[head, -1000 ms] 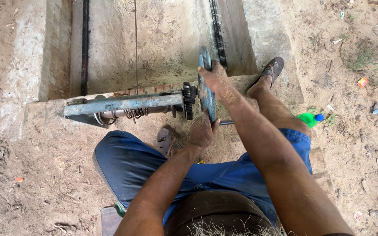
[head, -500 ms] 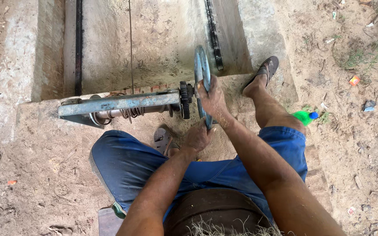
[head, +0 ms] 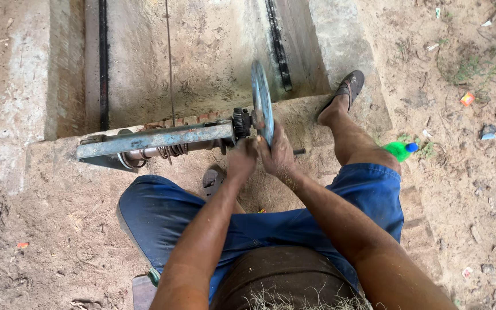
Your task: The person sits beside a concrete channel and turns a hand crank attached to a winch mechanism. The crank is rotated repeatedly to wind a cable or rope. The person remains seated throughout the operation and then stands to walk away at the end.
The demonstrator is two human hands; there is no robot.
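A blue-grey metal wheel [head: 261, 97] stands on edge at the end of a horizontal steel beam [head: 156, 139], with a small black gear [head: 240, 123] and a coiled spring [head: 170, 152] on the shaft beside it. My right hand [head: 279, 155] grips the wheel's lower rim. My left hand [head: 242, 158] is closed on the rim right next to it, just below the gear. I sit on the ground in blue shorts, my right foot in a dark sandal [head: 348, 89] stretched toward the concrete.
A sunken concrete channel [head: 202, 51] with a black rail [head: 277, 43] and a thin wire [head: 169, 57] lies beyond the beam. A green bottle with a blue cap [head: 400, 150] rests by my right leg. Sandy ground with scattered litter surrounds me.
My right hand has slid from the wheel's upper rim down to its lower edge, meeting the left hand there. The wheel appears to have turned with it.
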